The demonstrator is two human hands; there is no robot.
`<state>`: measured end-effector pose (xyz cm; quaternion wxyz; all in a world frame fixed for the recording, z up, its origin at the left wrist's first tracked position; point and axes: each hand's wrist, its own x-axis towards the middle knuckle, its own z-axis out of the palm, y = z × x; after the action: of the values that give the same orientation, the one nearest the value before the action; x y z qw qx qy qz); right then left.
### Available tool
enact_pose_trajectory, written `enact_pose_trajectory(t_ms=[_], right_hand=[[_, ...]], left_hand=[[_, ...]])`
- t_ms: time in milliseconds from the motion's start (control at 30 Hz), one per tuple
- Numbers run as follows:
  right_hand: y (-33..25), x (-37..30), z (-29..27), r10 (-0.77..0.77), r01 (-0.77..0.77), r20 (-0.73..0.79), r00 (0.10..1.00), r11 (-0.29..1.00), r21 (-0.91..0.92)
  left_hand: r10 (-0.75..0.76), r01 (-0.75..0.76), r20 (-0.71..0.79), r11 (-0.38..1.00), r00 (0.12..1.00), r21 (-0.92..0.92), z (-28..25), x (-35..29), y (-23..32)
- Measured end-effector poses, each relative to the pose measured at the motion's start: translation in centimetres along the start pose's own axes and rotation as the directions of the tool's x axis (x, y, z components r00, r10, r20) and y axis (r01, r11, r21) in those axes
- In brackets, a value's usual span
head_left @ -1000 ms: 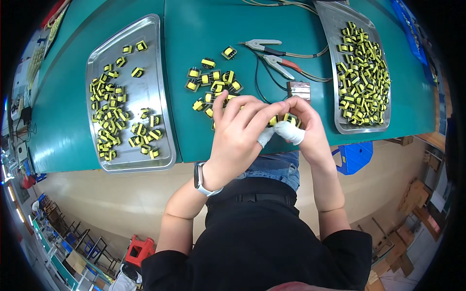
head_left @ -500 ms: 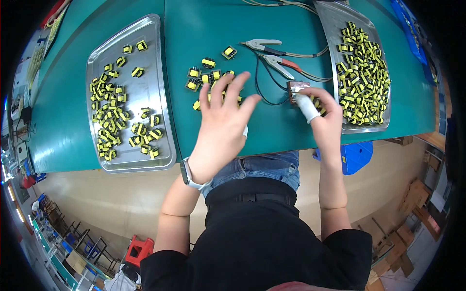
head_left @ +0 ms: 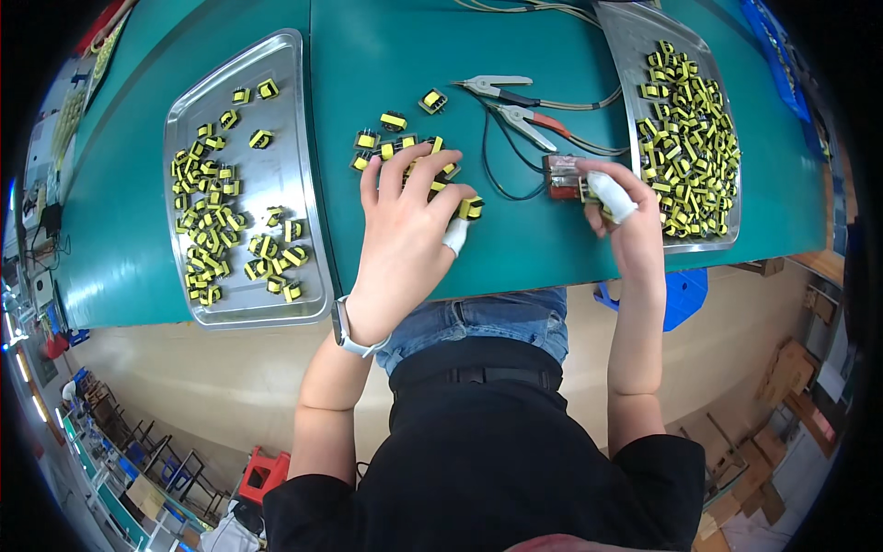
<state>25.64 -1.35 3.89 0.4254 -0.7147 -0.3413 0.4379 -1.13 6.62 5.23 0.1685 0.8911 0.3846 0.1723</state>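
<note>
My left hand (head_left: 405, 216) reaches over a loose cluster of small yellow-and-black transformers (head_left: 394, 120) on the green bench. Its index finger and white-covered thumb close around one transformer (head_left: 470, 208), while the other fingers are bent over the cluster, hiding part of it. My right hand (head_left: 625, 207), with a white cover on one finger, pinches another transformer (head_left: 591, 190), mostly hidden by the fingers. That piece sits against or just beside the right side of a small reddish-brown block (head_left: 561, 177), which looks like a test fixture; contact is unclear.
Metal trays full of transformers stand to the left (head_left: 317, 267) and right (head_left: 685, 245). Two clip leads, one with a black part (head_left: 497, 87) and one with red (head_left: 526, 121), lie beyond the block. A blue bin (head_left: 679, 299) is below the bench edge.
My left hand has lowered and moved slightly left, its index finger and thumb now around a transformer. My right hand has drawn back right from the block, uncovering more of it.
</note>
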Motion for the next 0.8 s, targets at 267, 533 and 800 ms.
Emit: enact_pose_trajectory(t_ms=[267, 533, 800], right_hand=[[0.8, -1.6, 3.6, -0.055, -0.343, 0.488, 0.871, 0.642, 0.685], [-0.7, -2.1, 4.7, -0.023, -0.205, 0.43, 0.902, 0.855, 0.476], [-2.0, -2.0, 3.4, 0.069, -0.179, 0.391, 0.918, 0.952, 0.25]], left_hand=[[0.1, -0.129, -0.09, 0.901, 0.991, -0.414, -0.4, 0.4, 1.7], [0.11, -0.13, -0.074, 0.921, 0.991, -0.367, -0.2, 0.3, 2.8], [0.155, -0.174, -0.086, 0.93, 0.984, -0.323, 0.9, 1.3, 2.6]])
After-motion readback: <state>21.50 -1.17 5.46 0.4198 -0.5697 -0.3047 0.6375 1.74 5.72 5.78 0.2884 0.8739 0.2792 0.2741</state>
